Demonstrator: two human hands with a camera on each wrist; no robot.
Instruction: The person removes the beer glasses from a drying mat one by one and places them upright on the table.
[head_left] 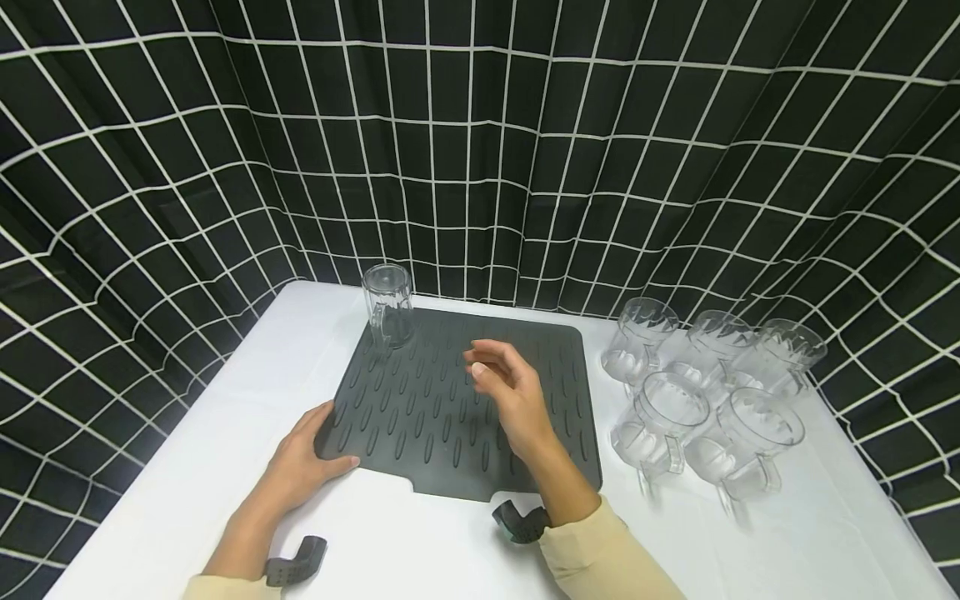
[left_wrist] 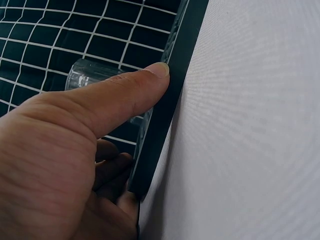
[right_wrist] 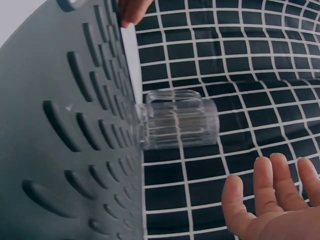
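A dark grey ridged mat (head_left: pixel 450 417) lies on the white table. At its front left corner my left hand (head_left: pixel 303 458) touches the edges, with the thumb (left_wrist: pixel 135 90) extended along the front rim and the fingers by the left side. My right hand (head_left: pixel 513 392) is raised over the middle of the mat, its fingers loosely bent and holding nothing. A clear glass mug (head_left: pixel 388 308) stands on the mat's back left corner, its handle toward the front. In the right wrist view that mug (right_wrist: pixel 180 122) is beyond my right hand's spread fingertips.
Several clear mugs (head_left: pixel 671 408) with handles stand in two rows on the table to the right of the mat. A black curtain (head_left: pixel 480 150) with a white grid surrounds the white tabletop (head_left: pixel 420 542) at the back and sides.
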